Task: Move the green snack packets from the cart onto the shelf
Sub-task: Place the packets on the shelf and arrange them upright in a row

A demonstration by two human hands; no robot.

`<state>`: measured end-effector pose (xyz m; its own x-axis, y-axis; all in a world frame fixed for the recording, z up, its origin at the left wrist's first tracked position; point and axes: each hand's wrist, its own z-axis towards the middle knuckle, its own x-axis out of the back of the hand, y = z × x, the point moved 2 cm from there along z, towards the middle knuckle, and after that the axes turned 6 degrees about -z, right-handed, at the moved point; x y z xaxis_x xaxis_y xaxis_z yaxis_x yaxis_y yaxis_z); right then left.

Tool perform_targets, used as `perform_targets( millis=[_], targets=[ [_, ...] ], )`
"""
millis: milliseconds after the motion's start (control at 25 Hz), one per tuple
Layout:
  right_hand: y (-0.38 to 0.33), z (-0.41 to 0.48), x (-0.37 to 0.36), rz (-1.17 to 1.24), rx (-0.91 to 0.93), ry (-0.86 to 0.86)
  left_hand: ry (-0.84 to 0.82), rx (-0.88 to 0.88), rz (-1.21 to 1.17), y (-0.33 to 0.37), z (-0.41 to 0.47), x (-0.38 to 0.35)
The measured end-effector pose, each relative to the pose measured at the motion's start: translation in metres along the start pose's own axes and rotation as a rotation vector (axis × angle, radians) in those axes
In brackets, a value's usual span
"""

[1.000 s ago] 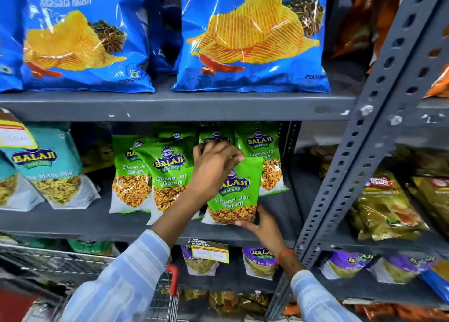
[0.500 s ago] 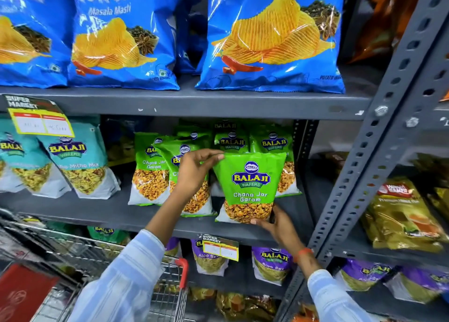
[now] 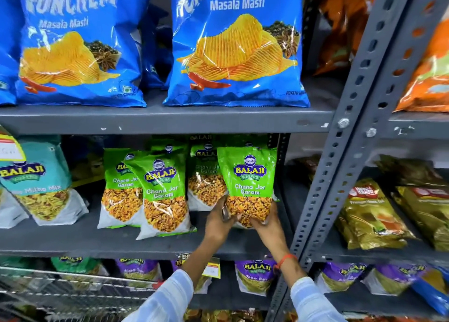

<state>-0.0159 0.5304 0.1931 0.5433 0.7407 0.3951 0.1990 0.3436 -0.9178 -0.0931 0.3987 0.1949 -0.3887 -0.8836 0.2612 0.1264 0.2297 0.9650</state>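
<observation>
A green Balaji snack packet (image 3: 247,175) stands upright at the right end of the middle shelf (image 3: 97,245). My left hand (image 3: 220,218) grips its lower left corner and my right hand (image 3: 267,222) cups its lower right corner. Several more green packets (image 3: 162,188) stand to its left, and another (image 3: 204,175) stands just behind it. The wire cart (image 3: 73,287) is at the lower left, blurred, its contents hard to make out.
Big blue chip bags (image 3: 233,47) fill the shelf above. Teal packets (image 3: 41,183) stand left of the green ones. A grey perforated upright (image 3: 340,151) borders the bay on the right, with gold packets (image 3: 369,214) beyond. Purple packets (image 3: 257,278) line the shelf below.
My left hand has dropped from the packet's top to its lower left corner. Both hands now hold the bottom, and the packet has shifted right, nearer the upright.
</observation>
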Motion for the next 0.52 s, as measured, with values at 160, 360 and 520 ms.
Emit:
perform_targets(
  millis=[160, 360, 520],
  targets=[
    [-0.009, 0.009, 0.003, 0.000, -0.007, 0.124, 0.052, -0.084, -0.032, 0.008, 0.001, -0.021],
    [-0.020, 0.032, 0.004, 0.010, -0.104, 0.205, 0.051, -0.143, 0.123, 0.017, 0.008, -0.031],
    [-0.026, 0.023, 0.000, -0.169, 0.047, 0.428, 0.044, -0.185, 0.116, 0.022, 0.002, -0.020]
  ],
)
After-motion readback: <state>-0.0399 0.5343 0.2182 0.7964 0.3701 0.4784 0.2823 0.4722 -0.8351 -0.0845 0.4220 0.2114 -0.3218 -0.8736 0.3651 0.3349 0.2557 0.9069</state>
